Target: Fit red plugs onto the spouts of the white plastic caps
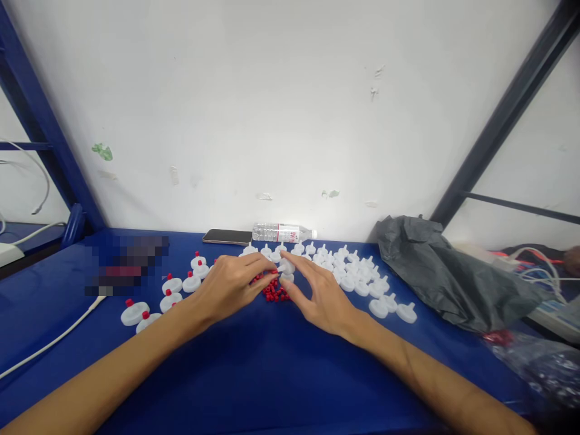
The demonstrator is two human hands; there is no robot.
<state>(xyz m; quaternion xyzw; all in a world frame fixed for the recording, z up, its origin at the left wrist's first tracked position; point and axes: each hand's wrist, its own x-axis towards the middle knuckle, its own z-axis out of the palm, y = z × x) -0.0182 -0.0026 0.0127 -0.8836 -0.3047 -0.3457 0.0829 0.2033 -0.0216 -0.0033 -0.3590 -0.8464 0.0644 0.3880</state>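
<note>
My left hand (233, 284) and my right hand (317, 293) meet over a small heap of red caps (273, 291) on the blue table (254, 374). Both pinch together at a white disc-shaped part (285, 267) held between their fingertips. The left fingertips seem to hold a red cap against it. Several bare white parts (357, 275) lie to the right of my hands. Several white parts with red caps fitted (170, 293) lie to the left.
A phone (227, 237) and a lying water bottle (283, 232) rest against the white wall. A crumpled grey plastic bag (444, 275) sits at the right, with cables beyond. A white cable (54, 341) crosses the left of the table. Blue frame posts flank both sides.
</note>
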